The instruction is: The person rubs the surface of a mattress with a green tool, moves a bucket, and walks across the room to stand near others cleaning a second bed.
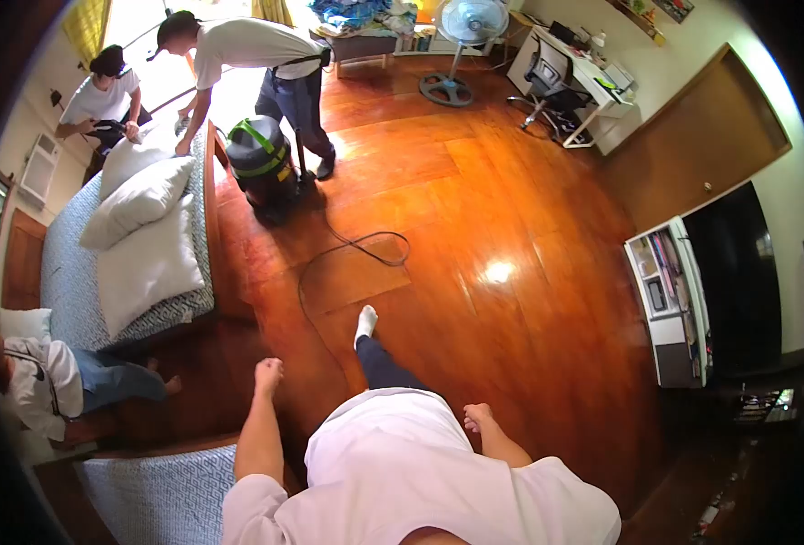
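Note:
My left hand (269, 375) hangs out ahead of my body with the fingers curled into a loose fist, and no object shows in it. It is nearest to the thin black power cord (304, 289) on the wooden floor and to the lower bed (161, 486). On the other side, my right hand (478, 417) is also curled closed over the bare floor, touching nothing. Between them one foot in a white sock (365, 325) is stretched forward, close to the cord. The cord loops away to a black and green vacuum cleaner (261, 168).
Two people in white shirts lean over a bed (66, 263) with white pillows (147, 263); another person (48, 377) sits at the left. A fan (456, 82), desk chair (552, 82), white desk (592, 86), brown door (706, 136) and white shelf (670, 300) stand around the room.

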{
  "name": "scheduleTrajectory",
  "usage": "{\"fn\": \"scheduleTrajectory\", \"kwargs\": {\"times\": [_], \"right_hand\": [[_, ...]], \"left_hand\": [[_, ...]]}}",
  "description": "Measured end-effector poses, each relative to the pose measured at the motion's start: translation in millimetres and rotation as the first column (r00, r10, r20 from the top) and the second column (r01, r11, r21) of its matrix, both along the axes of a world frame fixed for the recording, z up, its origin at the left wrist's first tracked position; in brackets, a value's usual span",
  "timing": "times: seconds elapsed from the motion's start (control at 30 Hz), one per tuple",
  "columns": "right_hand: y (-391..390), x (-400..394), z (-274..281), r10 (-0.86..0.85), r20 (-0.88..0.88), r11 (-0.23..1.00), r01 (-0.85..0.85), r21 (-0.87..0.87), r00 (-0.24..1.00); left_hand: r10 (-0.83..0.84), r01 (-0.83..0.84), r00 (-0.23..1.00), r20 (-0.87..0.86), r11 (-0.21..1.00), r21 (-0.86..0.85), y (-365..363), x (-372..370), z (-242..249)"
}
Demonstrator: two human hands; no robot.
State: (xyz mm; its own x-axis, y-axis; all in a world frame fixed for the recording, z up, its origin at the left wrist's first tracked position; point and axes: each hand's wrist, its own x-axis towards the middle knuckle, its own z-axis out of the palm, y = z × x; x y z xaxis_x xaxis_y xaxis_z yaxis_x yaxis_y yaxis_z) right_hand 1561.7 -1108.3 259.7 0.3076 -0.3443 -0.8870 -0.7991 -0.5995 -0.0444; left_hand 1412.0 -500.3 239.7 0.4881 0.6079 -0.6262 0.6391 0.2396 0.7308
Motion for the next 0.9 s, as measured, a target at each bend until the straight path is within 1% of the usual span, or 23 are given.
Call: {"fn": "scheduleTrajectory", "kwargs": {"times": [0.03,0.07,0.1,0.13,0.17,0.2,0.23,0.27,0.3,0.33,0.37,0.4,0.43,0.47,0.5,0.53,0.6,0.7,0.77,0.8,0.83,0.87,0.9], "right_hand": [[17,25,-7,0.005,-0.001,1.000,-0.005,0.015,1.000],[31,48,-19,0.062,-0.007,0.998,-0.062,0.003,0.998],[47,71,-26,0.116,-0.013,0.993,-0.116,-0.010,0.993],[70,97,-22,0.136,-0.007,0.990,-0.136,-0.033,0.991],[94,130,-23,0.161,0.010,0.987,-0.161,-0.023,0.987],[115,157,-26,0.182,0.022,0.983,-0.182,-0.013,0.983],[132,194,-43,0.255,-0.025,0.966,-0.254,0.047,0.967],[164,227,-30,0.260,0.113,0.963,-0.267,0.043,0.959],[188,259,-54,0.257,0.238,0.960,-0.276,0.048,0.937],[225,292,-11,0.344,0.299,0.925,-0.375,0.054,0.890],[252,327,-18,0.430,0.327,0.881,-0.471,0.054,0.842],[282,350,-18,0.445,0.499,0.865,-0.501,-0.025,0.744],[309,381,-33,0.521,0.498,0.818,-0.571,-0.061,0.693],[347,409,-17,0.513,0.537,0.803,-0.595,-0.025,0.670],[390,450,8,0.500,0.581,0.784,-0.620,0.010,0.642],[409,467,20,0.502,0.585,0.781,-0.624,0.011,0.638],[435,496,36,0.467,0.725,0.741,-0.671,-0.009,0.506],[442,537,57,0.545,0.668,0.719,-0.692,-0.061,0.508],[421,564,48,0.559,0.647,0.730,-0.678,-0.087,0.519],[400,572,32,0.567,0.632,0.744,-0.657,-0.118,0.528],[376,582,-4,0.496,0.657,0.794,-0.603,-0.078,0.568],[334,591,-76,0.490,0.697,0.808,-0.573,-0.138,0.523],[314,590,-46,0.181,0.471,0.917,-0.321,0.237,0.863]], "left_hand": [[-0.025,0.029,0.996,-0.087,0.999,0.039,-1,6,-1],[-0.004,0.002,0.989,-0.145,1.000,-0.013,-1,12,0],[-0.010,0.010,0.990,-0.143,1.000,-0.003,4,12,-3],[0.058,-0.066,0.992,-0.111,0.995,-0.072,9,10,-12],[0.116,-0.124,0.987,-0.108,0.990,-0.068,1,17,12],[0.179,-0.186,0.977,-0.117,0.981,-0.059,-1,20,18],[0.157,-0.165,0.982,-0.102,0.984,-0.068,1,19,21],[0.170,-0.179,0.982,-0.079,0.975,-0.129,8,11,-1],[0.187,-0.202,0.973,-0.132,0.974,-0.104,5,16,2],[0.177,-0.193,0.968,-0.176,0.978,-0.079,0,22,8],[0.193,-0.212,0.958,-0.211,0.975,-0.067,-5,24,8],[-0.085,0.116,0.973,-0.213,0.983,0.139,-1,10,-16],[-0.349,0.423,0.900,-0.261,0.844,0.330,3,9,-33],[-0.331,0.545,0.760,-0.559,0.794,0.271,-3,28,-29],[-0.330,0.560,0.721,-0.610,0.795,0.232,0,52,-31],[-0.328,0.539,0.726,-0.604,0.817,0.205,4,69,-35],[-0.328,0.504,0.741,-0.586,0.848,0.164,14,115,-47],[-0.293,0.428,0.799,-0.525,0.891,0.154,46,193,-74],[-0.269,0.396,0.824,-0.498,0.902,0.169,81,258,-101],[-0.397,0.565,0.733,-0.552,0.808,0.170,96,286,-95],[-0.488,0.696,0.636,-0.597,0.697,0.171,124,333,-83],[-0.593,0.864,0.462,-0.659,0.470,0.182,145,375,-70],[-0.533,0.779,0.602,-0.595,0.556,0.289,162,407,-84]]}}
